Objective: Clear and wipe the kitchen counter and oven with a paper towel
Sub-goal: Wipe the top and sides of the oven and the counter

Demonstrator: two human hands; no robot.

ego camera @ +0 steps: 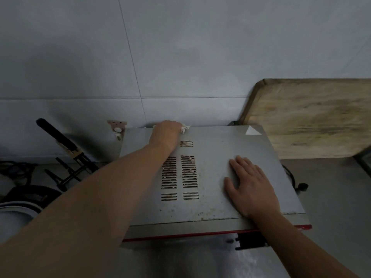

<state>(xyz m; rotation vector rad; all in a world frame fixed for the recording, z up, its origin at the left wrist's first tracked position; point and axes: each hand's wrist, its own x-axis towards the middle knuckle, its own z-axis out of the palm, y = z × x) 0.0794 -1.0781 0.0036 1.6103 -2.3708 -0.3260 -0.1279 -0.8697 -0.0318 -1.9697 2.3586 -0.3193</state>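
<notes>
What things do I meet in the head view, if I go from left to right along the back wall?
Black-handled tool leaning on the wall → small wall fitting → left hand holding the paper towel at the oven's back edge → wooden cutting board leaning on the wall.

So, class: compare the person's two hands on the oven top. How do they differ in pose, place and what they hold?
The left hand is curled over a white paper towel; the right hand lies flat with fingers spread and holds nothing. The left hand reaches to the far back edge by the wall; the right hand rests nearer the front right, beside the vent slots. Both are on the grey oven top.
</notes>
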